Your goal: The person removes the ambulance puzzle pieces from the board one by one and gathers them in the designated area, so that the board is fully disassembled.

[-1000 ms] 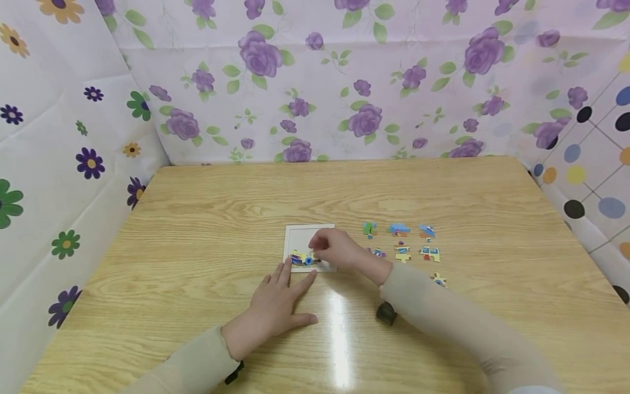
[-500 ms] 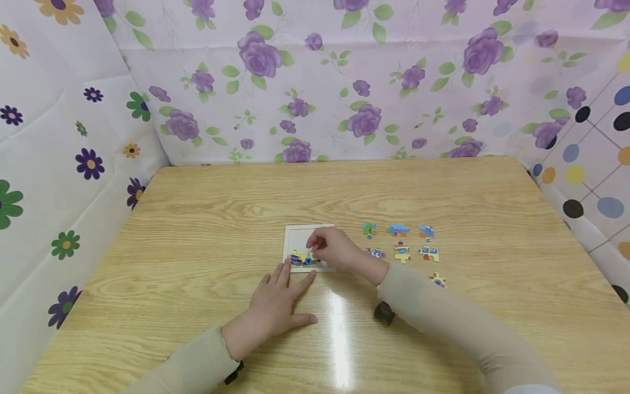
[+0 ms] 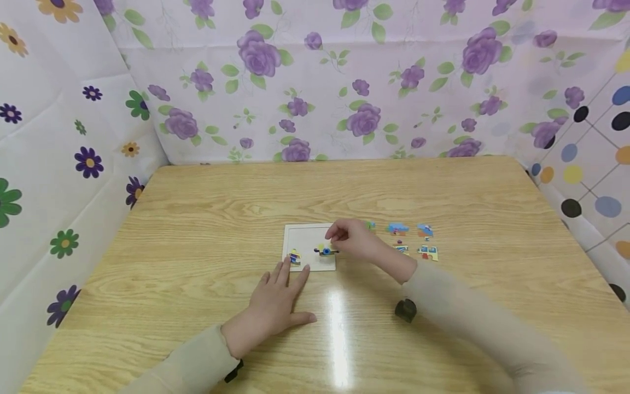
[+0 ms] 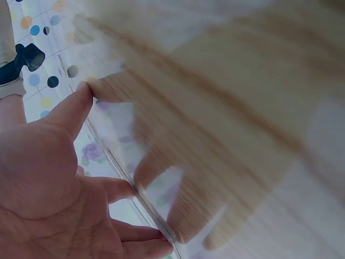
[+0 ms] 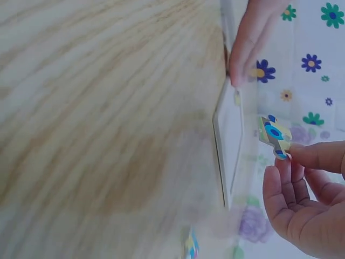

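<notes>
My right hand point(image 3: 355, 239) pinches a yellow and blue jigsaw piece point(image 5: 275, 134) between thumb and fingers, held above the white puzzle frame point(image 3: 310, 225). The lifted piece shows a blue wheel-like circle. My left hand point(image 3: 275, 301) lies spread, its fingertips touching the frame's near edge; the left wrist view also shows the straight fingers point(image 4: 132, 232) at that edge. Inside the frame's lower left corner lies another jigsaw piece point(image 3: 295, 256), just beyond the left fingertips.
Right of the frame several loose jigsaw pieces point(image 3: 427, 253) lie on the wooden table point(image 3: 221, 219); my right hand and forearm partly cover that group. Flower-patterned cloth point(image 3: 315, 82) stands behind the table, with more patterned cloth along both sides.
My right hand has lifted the wheel piece from beside the corner piece and moved it up and right. The left index or neighbouring fingertip shifted slightly; the left hand otherwise stays put.
</notes>
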Demonstrator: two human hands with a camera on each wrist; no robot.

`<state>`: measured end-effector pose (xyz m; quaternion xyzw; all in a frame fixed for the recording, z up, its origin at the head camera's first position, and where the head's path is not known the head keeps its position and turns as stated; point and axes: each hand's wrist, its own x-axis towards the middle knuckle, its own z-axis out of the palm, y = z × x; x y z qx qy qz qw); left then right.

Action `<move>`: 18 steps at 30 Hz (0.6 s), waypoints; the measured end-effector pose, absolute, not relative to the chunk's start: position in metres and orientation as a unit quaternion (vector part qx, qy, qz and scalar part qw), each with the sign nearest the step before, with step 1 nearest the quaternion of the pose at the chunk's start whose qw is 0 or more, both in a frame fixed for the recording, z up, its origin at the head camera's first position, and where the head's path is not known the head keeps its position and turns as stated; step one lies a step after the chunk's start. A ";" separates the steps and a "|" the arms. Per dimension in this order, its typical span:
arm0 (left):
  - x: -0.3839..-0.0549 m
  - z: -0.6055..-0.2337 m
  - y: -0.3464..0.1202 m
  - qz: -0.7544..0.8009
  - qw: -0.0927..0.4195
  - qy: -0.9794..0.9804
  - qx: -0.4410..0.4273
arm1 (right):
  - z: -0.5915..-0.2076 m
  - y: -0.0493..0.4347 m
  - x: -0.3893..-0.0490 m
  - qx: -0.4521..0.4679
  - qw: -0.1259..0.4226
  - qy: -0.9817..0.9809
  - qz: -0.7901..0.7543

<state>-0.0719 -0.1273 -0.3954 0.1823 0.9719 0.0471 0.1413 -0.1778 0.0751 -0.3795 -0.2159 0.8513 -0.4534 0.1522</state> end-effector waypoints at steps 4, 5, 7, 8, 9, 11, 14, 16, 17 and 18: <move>-0.073 -0.396 -0.128 0.054 0.148 0.972 0.175 | -0.374 0.087 -0.176 -0.195 0.158 0.855 -0.455; -0.073 -0.395 -0.128 0.058 0.149 0.972 0.173 | -0.373 0.090 -0.176 -0.191 0.159 0.855 -0.456; -0.072 -0.395 -0.129 0.068 0.151 0.972 0.169 | -0.371 0.096 -0.175 -0.186 0.159 0.856 -0.455; -0.072 -0.395 -0.129 0.073 0.151 0.971 0.168 | -0.371 0.099 -0.175 -0.186 0.159 0.856 -0.455; -0.072 -0.396 -0.129 0.077 0.151 0.971 0.168 | -0.370 0.103 -0.175 -0.186 0.159 0.857 -0.454; -0.072 -0.396 -0.129 0.084 0.148 0.971 0.168 | -0.369 0.109 -0.174 -0.187 0.157 0.859 -0.450; -0.073 -0.397 -0.129 0.086 0.142 0.971 0.172 | -0.366 0.120 -0.172 -0.186 0.160 0.862 -0.443; -0.073 -0.397 -0.129 0.087 0.138 0.971 0.174 | -0.364 0.127 -0.170 -0.181 0.165 0.864 -0.440; -0.073 -0.398 -0.129 0.089 0.137 0.971 0.174 | -0.364 0.131 -0.170 -0.180 0.166 0.865 -0.438; -0.072 -0.398 -0.129 0.091 0.137 0.971 0.174 | -0.363 0.135 -0.168 -0.178 0.168 0.866 -0.436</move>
